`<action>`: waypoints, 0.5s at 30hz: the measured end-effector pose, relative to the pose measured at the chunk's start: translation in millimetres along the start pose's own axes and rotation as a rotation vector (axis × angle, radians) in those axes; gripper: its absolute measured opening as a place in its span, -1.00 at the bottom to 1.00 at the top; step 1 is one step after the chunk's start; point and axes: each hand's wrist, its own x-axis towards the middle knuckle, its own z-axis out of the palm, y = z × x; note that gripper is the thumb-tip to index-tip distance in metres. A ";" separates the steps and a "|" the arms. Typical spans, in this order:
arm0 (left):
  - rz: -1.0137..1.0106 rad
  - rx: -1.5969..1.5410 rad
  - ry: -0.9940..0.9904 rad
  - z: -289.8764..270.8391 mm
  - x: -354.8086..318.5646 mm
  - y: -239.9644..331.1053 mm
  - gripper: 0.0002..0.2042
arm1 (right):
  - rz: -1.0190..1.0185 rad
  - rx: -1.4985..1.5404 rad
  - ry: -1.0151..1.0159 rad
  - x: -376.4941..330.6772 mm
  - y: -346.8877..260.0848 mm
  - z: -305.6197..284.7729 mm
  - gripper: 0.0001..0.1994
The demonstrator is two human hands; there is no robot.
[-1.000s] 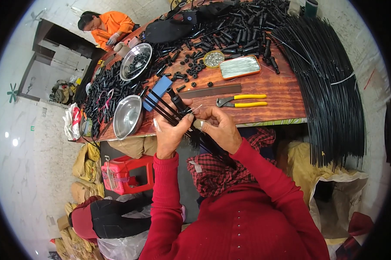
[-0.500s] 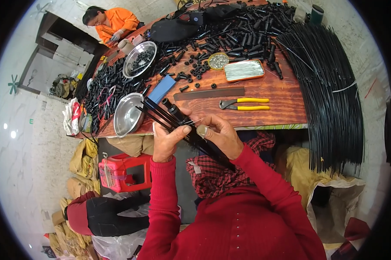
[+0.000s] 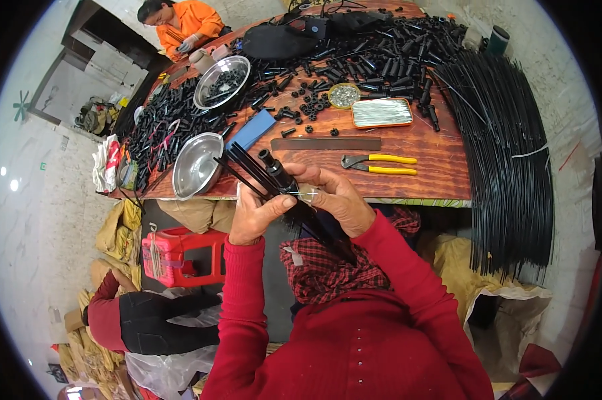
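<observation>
My left hand (image 3: 257, 217) is closed round a bundle of thin black rods (image 3: 246, 167) and a black tubular fitting (image 3: 276, 172), which slant across in front of my lap. My right hand (image 3: 344, 205) pinches a thin silvery wire (image 3: 307, 193) against the side of the fitting, its thumb and fingertips pressed together. Both hands nearly meet just off the table's near edge. Beyond them lie end-cutting nippers (image 3: 387, 159) with yellow handles and a flat dark strip (image 3: 327, 143). The rods' lower ends are partly hidden by my right hand and sleeve.
On the wooden table (image 3: 434, 177) sit an orange-rimmed tray (image 3: 383, 126) of thin wires, metal bowls (image 3: 195, 170), a blue block (image 3: 251, 130) and many black fittings. Long black rods (image 3: 511, 167) hang at right. Left are a red stool (image 3: 155, 260), a bending person (image 3: 137, 320) and a co-worker (image 3: 193, 27).
The view has shifted slightly. My right hand has come closer to my left, and the wire now lies flatter across the fitting. Both hands keep their hold.
</observation>
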 end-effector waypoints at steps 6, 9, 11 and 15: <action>-0.074 0.122 -0.024 5.6 3.3 10.4 -0.49 | 0.062 -0.091 -0.051 3.5 -14.4 -2.4 -0.68; 0.041 0.256 -0.025 4.2 9.7 3.3 -0.48 | 0.102 -0.155 -0.015 1.5 -18.5 -10.6 -0.73; 0.057 0.209 -0.007 7.3 10.1 -5.1 -0.54 | 0.187 -0.192 0.009 2.9 -14.7 -21.1 -0.79; -0.010 0.148 0.050 14.4 10.0 -5.6 -0.58 | 0.213 -0.208 0.094 -4.9 -10.3 -16.9 -0.67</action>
